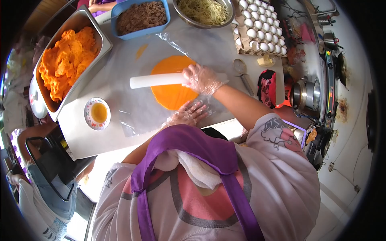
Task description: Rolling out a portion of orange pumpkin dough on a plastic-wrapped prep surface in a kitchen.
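A flat orange round of dough (172, 98) lies on clear plastic sheeting (132, 102) on the pale table. Across the dough rests a white rolling pin (156, 80), its left end free. My right hand (200, 79), in a clear plastic glove, grips the pin towards its right end. My left hand (191, 114), gloved too, lies with fingers spread at the near edge of the dough, over the plastic, and holds nothing. Left of the sheeting stands a small patterned dish (87, 116) with yellow liquid in it.
A deep metal pan (104, 45) of orange mash stands at left. Behind are a blue tub (134, 35) of brown filling, a metal bowl (205, 24) of pale shreds and stacked egg trays (241, 45). A peeler-like tool (246, 84) lies at right. Other people are at the far edge and lower left.
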`<state>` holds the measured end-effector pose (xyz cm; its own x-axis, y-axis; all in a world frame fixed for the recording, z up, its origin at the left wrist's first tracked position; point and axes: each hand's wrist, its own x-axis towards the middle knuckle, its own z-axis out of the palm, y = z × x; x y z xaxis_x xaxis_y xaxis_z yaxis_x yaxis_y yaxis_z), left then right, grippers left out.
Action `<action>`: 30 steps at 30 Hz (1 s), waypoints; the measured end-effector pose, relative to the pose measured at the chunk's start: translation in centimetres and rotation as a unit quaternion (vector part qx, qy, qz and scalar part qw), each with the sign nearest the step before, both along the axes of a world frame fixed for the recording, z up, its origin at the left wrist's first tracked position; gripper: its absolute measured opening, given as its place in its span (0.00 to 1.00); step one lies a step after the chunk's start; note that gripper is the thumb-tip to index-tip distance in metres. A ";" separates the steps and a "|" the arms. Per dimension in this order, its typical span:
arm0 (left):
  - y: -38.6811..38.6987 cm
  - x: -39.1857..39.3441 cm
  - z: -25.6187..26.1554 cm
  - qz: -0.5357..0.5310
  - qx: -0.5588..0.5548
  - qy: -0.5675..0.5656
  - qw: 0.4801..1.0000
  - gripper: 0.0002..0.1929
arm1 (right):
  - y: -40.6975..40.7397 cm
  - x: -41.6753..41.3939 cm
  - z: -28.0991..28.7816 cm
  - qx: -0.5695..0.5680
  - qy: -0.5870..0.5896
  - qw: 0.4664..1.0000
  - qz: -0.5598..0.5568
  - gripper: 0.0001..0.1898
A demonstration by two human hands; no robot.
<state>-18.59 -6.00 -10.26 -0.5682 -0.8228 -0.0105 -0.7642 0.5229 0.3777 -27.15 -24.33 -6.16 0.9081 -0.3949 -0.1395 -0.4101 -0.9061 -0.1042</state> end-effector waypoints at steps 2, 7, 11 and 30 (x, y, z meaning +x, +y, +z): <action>0.0 0.1 0.4 -0.010 -0.016 -0.017 1.000 0.29 | -1.0 -0.1 0.4 -0.010 0.014 1.000 0.016 0.23; 0.0 -0.1 0.3 -0.016 0.007 -0.016 1.000 0.29 | -2.8 0.2 0.0 -0.011 0.008 0.998 0.058 0.23; -0.1 -0.2 0.8 0.001 0.006 -0.026 1.000 0.25 | -2.9 1.2 0.7 -0.030 0.050 0.998 0.025 0.24; -1.4 -3.2 6.3 0.195 0.208 0.160 0.945 0.20 | 6.2 2.6 3.0 0.087 0.029 0.991 -0.101 0.21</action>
<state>-21.79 -7.38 -4.01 -0.2513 -0.9329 -0.2580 -0.6805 -0.0192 0.7325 -24.52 -18.14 -3.18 0.8016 -0.5327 -0.2713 -0.5907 -0.7755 -0.2228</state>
